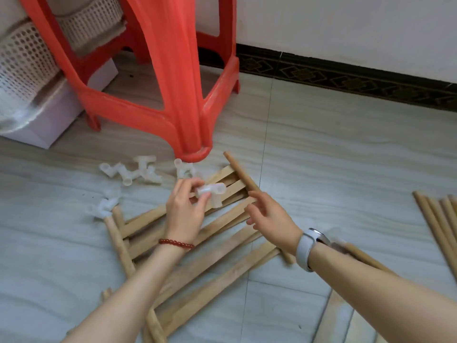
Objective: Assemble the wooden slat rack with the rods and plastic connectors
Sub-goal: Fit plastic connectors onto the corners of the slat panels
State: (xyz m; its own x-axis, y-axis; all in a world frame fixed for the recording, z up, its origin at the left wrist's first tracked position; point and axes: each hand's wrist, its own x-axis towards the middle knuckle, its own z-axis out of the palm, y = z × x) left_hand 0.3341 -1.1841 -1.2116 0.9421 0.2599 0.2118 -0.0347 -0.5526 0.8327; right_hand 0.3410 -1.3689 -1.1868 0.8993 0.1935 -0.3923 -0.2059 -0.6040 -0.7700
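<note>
The left hand point(184, 211) is pinching a plastic connector point(212, 191) in its grip; the right hand point(269, 214), just beside, is hanging relaxed and empty. The connector is risking to slip or go on crooked, because the rod end point(228, 155) beyond it is lying free.

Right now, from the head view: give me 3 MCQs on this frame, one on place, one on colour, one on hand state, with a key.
1. Where do the loose plastic connectors lie?
A. on the stool
B. on the floor by the stool's leg
C. in the basket

2. What colour is the plastic stool?
A. blue
B. green
C. red

3. What does the left hand hold?
A. a plastic connector
B. a rod
C. nothing

Key: 1 B, they sit on the tile left of the near leg. 2 C, it is plainly red. 3 A, its fingers pinch a white T connector; the right hand hovers open by the rod.
</note>
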